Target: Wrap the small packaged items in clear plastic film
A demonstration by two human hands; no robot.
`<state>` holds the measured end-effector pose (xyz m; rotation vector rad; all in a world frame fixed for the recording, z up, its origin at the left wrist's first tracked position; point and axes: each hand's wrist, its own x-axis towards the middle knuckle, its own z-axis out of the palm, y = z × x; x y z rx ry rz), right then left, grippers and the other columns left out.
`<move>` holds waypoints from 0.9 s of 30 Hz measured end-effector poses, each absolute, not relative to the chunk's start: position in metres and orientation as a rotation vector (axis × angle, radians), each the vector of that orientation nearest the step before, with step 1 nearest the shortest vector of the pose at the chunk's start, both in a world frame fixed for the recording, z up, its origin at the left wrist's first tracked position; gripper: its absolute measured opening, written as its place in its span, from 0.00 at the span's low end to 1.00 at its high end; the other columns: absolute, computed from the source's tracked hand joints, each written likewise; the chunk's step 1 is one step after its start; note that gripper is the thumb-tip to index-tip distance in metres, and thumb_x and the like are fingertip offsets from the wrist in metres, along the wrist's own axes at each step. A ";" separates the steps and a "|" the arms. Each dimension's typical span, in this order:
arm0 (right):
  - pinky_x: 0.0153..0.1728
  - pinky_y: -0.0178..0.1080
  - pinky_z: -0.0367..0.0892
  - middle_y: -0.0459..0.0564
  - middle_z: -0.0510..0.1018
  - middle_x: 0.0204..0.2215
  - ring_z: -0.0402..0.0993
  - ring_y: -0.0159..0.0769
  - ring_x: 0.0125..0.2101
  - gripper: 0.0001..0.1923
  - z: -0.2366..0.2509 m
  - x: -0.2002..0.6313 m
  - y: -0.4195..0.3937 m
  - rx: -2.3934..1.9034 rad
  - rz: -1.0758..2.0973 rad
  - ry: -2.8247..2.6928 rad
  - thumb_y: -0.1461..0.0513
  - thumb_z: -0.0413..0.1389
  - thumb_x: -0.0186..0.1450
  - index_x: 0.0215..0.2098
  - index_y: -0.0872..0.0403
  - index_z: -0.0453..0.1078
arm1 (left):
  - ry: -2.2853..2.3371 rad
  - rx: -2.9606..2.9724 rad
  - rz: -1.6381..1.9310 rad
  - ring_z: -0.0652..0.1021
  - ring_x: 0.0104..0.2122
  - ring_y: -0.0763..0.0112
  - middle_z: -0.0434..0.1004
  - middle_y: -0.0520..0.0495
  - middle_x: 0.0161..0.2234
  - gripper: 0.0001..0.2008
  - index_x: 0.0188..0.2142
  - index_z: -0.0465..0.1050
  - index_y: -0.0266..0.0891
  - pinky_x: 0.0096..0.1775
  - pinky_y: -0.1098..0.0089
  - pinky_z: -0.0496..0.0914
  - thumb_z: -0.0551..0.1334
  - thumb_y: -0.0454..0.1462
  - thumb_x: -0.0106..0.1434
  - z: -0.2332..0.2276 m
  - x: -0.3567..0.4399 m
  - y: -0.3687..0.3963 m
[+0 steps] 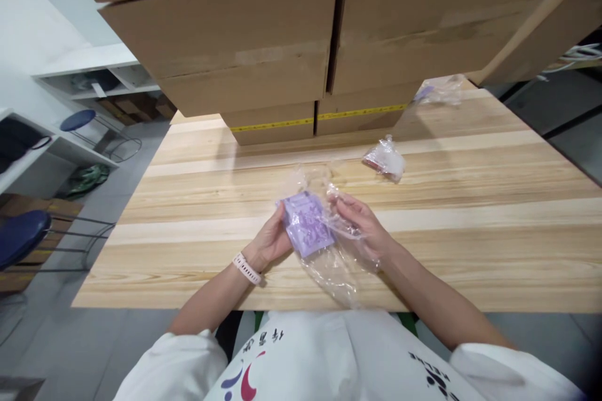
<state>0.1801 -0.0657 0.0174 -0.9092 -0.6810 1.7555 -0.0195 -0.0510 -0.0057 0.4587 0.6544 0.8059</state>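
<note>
Left hand [271, 239]: I see fingers grasping the purple card [308, 224].
Right hand [364, 225]: fingers pinching the plastic bag [336, 266].
Handling: light, thin, slippery; I would hold the edges.

Stacked brown cardboard boxes [282, 69] along the pale wooden worktop's [470, 200] far edge, small crumpled clear plastic bag [385, 160] before them, purple card in clear plastic sleeve [308, 223] near the near edge

Head view. The left hand [271, 239] gripped a flat lilac printed packet [308, 223] sheathed in a clear crinkled plastic bag [332, 266], while the right hand [364, 225] pinched the bag's film. Both lay above a pale wooden tabletop [470, 200]. Stacked brown cardboard boxes [263, 44] stood behind; a small crumpled plastic pouch [385, 160] lay apart.
</note>
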 end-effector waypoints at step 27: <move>0.59 0.56 0.67 0.54 0.74 0.59 0.68 0.45 0.59 0.20 -0.007 0.224 -0.075 -1.160 0.616 -1.991 0.59 0.47 0.75 0.63 0.48 0.66 | 0.745 2.605 0.485 0.68 0.60 0.52 0.74 0.42 0.58 0.31 0.63 0.64 0.46 0.66 0.44 0.50 0.60 0.30 0.60 0.015 -0.004 -0.063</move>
